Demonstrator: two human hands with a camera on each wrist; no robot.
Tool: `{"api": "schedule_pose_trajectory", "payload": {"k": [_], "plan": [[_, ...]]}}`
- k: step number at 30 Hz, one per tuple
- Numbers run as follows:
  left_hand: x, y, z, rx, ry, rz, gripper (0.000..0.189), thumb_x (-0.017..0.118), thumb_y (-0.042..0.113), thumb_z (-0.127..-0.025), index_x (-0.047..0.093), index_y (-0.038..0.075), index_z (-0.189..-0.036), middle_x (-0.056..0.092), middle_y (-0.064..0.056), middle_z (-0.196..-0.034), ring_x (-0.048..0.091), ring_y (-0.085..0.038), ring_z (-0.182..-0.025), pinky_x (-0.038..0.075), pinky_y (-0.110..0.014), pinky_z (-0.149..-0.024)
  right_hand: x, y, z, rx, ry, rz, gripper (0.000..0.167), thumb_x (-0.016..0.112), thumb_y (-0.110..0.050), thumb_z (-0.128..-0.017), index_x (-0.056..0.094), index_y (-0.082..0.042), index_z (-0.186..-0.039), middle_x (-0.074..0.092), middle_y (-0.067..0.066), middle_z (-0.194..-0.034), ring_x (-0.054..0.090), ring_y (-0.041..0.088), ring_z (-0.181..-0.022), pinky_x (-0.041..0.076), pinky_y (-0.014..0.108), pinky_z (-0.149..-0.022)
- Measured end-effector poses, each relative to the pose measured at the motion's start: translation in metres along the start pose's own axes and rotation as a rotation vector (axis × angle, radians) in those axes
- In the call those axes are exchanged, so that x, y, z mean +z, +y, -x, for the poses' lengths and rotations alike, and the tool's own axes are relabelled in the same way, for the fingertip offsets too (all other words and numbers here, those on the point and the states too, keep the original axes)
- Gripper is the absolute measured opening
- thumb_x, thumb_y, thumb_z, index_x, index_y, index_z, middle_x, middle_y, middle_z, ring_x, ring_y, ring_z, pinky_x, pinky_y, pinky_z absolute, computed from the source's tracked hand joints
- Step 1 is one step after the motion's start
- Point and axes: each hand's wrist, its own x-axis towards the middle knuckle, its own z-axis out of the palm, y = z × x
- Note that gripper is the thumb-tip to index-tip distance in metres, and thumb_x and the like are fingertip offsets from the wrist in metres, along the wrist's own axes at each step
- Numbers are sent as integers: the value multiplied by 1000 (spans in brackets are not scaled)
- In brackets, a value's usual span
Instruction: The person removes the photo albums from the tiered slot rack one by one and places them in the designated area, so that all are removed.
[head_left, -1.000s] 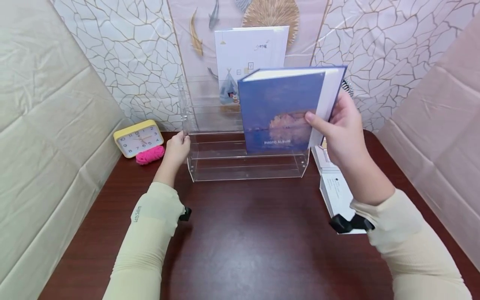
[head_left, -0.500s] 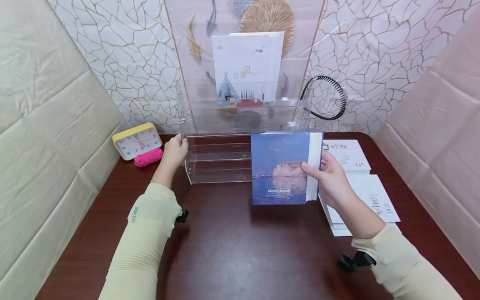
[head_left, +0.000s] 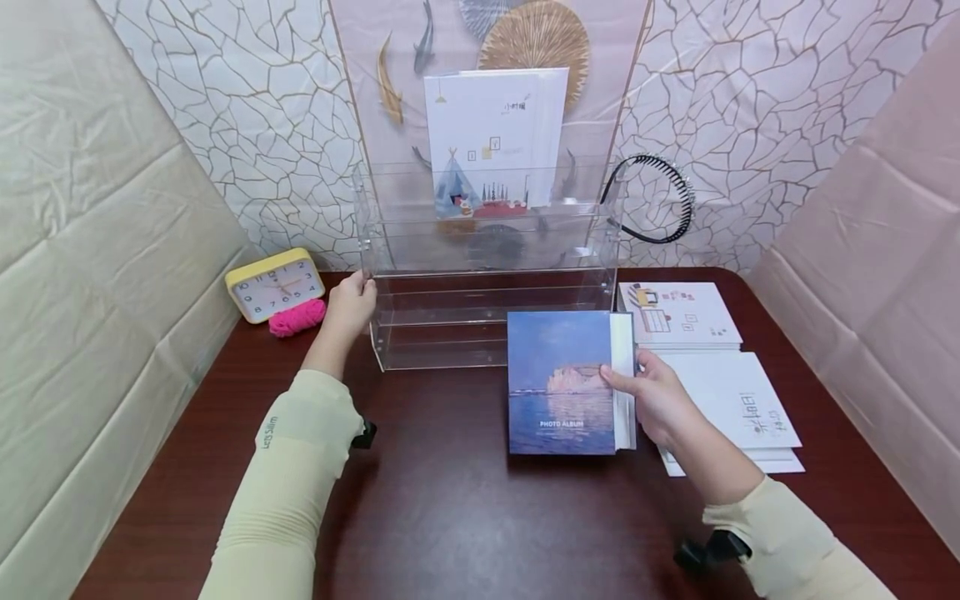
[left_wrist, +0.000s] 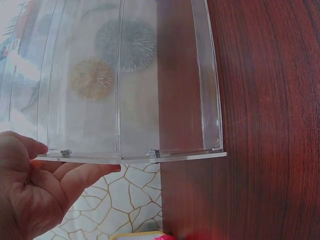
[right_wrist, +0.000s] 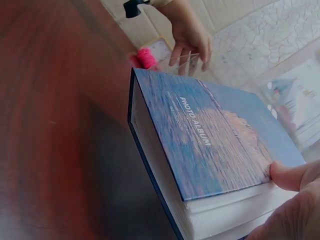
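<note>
My right hand (head_left: 660,402) holds a blue photo album (head_left: 561,350) by its right edge, thumb on the seascape cover. In the right wrist view the album's (right_wrist: 200,125) page edges show, and it appears raised a little off the table. My left hand (head_left: 351,302) grips the left side panel of a clear acrylic tiered rack (head_left: 442,273). The left wrist view has the thumb on one side of that panel and the fingers on the other. A white album (head_left: 498,137) with a tent picture stands upright in the rack's upper tier.
White albums (head_left: 738,400) lie at the right, with another pale stack (head_left: 682,312) behind them. A black headband (head_left: 686,200) hangs at the rack's right end. On the left are a yellow clock (head_left: 276,283) and pink yarn (head_left: 297,318). Fabric walls enclose the table.
My right hand has brought the blue album down and toward me, from in front of the rack's tiers to low over the table. My left hand has stayed on the rack.
</note>
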Motion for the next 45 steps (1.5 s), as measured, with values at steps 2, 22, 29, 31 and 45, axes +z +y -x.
{"api": "schedule_pose_trajectory", "payload": {"k": [2,22,29,31,45], "plan": [[-1,0,0,-3,-3,1,32,39,16,-97,55,-5,-116,59,-24,-101,52,-37,-94,40,-48,-87,0,7,0,18,-7,16,44,58,-8,-92,33,2,-127,61,-3,-96,58,8,-89,46,26,-78],[-5,-1,2,-15,-3,16,34,38,16,-98,54,-4,-120,59,-25,-101,52,-37,-92,41,-47,-87,-7,41,-7,169,-25,45,41,57,-5,-92,33,14,-120,61,5,-83,61,14,-74,51,29,-69],[-5,-2,2,-13,3,6,32,39,15,-98,54,-6,-116,59,-25,-103,52,-38,-94,40,-48,-88,-8,44,-13,216,-2,64,46,59,-5,-90,34,18,-121,62,5,-80,62,14,-70,53,29,-67],[-4,-2,2,-16,1,4,32,39,15,-98,54,-6,-117,59,-25,-106,52,-38,-95,40,-48,-89,-7,46,-14,229,17,84,49,59,-6,-90,34,19,-123,61,6,-81,62,14,-69,53,28,-66],[-1,0,1,-17,-17,10,31,38,16,-98,54,-5,-116,59,-25,-103,52,-37,-94,40,-49,-87,-3,50,-9,141,123,389,68,66,-9,-86,22,21,-128,39,34,-119,52,30,-96,48,29,-74]]}}
